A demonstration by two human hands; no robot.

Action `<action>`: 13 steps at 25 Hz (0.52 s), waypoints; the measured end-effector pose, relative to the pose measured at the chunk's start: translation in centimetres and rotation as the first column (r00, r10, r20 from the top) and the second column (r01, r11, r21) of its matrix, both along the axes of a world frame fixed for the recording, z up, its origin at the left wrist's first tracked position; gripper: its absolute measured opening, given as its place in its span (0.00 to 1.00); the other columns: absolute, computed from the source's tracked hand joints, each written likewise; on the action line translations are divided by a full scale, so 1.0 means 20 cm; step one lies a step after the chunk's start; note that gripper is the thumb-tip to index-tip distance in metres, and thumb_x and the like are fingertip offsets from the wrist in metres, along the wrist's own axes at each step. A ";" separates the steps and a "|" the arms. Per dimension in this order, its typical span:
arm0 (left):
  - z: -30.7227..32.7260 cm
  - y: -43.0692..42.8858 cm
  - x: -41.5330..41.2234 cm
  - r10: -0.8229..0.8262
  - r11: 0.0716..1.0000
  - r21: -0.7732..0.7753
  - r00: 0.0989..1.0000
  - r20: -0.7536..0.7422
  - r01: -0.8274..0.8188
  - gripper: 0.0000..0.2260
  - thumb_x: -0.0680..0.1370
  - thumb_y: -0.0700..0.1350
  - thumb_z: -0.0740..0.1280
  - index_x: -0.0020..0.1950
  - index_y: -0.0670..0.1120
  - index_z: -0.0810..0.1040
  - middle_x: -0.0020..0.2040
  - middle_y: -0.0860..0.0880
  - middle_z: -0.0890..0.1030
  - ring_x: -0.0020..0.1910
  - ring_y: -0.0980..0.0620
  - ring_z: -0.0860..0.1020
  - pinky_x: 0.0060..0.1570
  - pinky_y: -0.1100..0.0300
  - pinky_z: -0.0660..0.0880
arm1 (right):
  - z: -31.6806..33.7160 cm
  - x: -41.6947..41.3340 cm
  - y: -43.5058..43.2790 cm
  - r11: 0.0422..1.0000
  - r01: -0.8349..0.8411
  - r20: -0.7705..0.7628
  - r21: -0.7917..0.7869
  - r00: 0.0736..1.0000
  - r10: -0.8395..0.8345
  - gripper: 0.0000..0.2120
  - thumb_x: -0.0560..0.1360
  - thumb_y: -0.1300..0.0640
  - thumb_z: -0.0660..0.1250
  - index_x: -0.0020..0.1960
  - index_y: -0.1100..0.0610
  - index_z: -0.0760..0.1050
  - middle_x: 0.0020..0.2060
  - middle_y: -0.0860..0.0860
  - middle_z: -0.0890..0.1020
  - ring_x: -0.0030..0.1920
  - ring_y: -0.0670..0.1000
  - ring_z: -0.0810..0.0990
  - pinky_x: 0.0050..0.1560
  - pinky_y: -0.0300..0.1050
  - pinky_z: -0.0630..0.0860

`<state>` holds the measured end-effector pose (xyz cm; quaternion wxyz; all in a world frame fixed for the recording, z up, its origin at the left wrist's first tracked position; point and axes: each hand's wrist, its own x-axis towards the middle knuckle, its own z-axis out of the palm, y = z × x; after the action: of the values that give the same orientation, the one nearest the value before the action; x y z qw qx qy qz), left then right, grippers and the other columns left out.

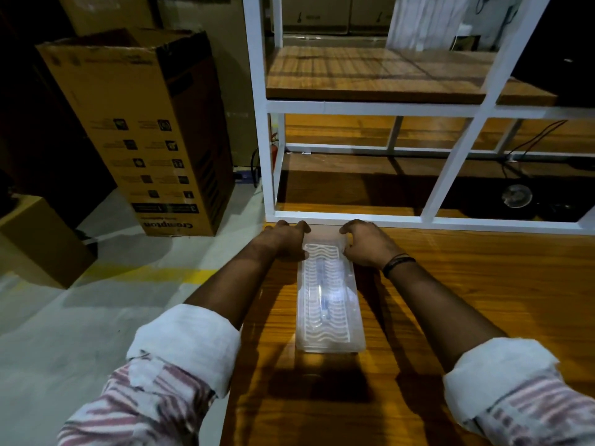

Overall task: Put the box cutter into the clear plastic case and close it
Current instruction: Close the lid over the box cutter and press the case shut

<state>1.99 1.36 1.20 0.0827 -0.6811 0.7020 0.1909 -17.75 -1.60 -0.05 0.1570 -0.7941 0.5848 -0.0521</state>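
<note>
A long clear plastic case [328, 304] lies lengthwise on the wooden table [467, 284], its lid with a white wavy pattern lying flat on top. Through the lid a faint bluish shape shows, likely the box cutter [323, 294]. My left hand [286, 241] grips the far left corner of the case, fingers curled over its far end. My right hand [365, 244] holds the far right corner, thumb against the case's side. Both hands press at the far end of the lid.
A white metal shelf frame [354, 107] with wooden boards stands at the table's far edge, just beyond my fingers. A tall cardboard box [145, 130] stands on the floor to the left, a smaller box [38, 239] nearer. Cables and a round object lie under the shelf at the right.
</note>
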 end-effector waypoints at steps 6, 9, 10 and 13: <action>-0.02 0.19 -0.16 -0.005 0.916 -0.393 0.983 0.182 0.077 0.12 0.77 0.38 0.67 0.61 0.42 0.80 0.62 0.41 0.81 0.68 0.38 0.71 0.62 0.45 0.73 | -0.18 -0.01 0.17 0.946 0.058 0.147 -0.319 0.989 -0.011 0.03 0.77 0.60 0.67 0.50 0.56 0.78 0.53 0.54 0.80 0.57 0.58 0.76 0.53 0.52 0.75; -0.10 0.26 -0.16 0.036 0.857 -0.515 0.999 0.035 -0.013 0.10 0.78 0.34 0.65 0.56 0.40 0.82 0.58 0.40 0.81 0.60 0.39 0.78 0.53 0.47 0.77 | -0.19 0.00 0.21 0.935 0.101 0.228 -0.340 0.973 -0.023 0.02 0.77 0.60 0.67 0.48 0.57 0.79 0.50 0.56 0.80 0.53 0.58 0.77 0.51 0.50 0.75; -0.12 0.27 -0.15 0.050 0.856 -0.514 0.998 -0.026 -0.056 0.10 0.78 0.35 0.66 0.56 0.41 0.83 0.57 0.41 0.81 0.59 0.40 0.79 0.51 0.48 0.78 | -0.19 0.00 0.21 0.936 0.101 0.236 -0.338 0.972 -0.020 0.03 0.77 0.60 0.67 0.48 0.57 0.80 0.50 0.55 0.81 0.53 0.58 0.78 0.51 0.50 0.75; -0.12 0.27 -0.11 0.072 0.894 -0.427 0.983 -0.168 -0.138 0.12 0.78 0.38 0.69 0.60 0.43 0.83 0.59 0.41 0.82 0.59 0.40 0.81 0.55 0.48 0.80 | -0.17 -0.03 0.23 0.941 0.067 0.231 -0.332 0.973 0.012 0.06 0.77 0.59 0.68 0.51 0.56 0.82 0.52 0.53 0.81 0.55 0.56 0.79 0.52 0.49 0.77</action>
<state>-0.17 6.79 -1.25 -0.1348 -0.7031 0.6932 0.0828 -18.30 2.99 -3.52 0.0846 -0.7896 0.5561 -0.2451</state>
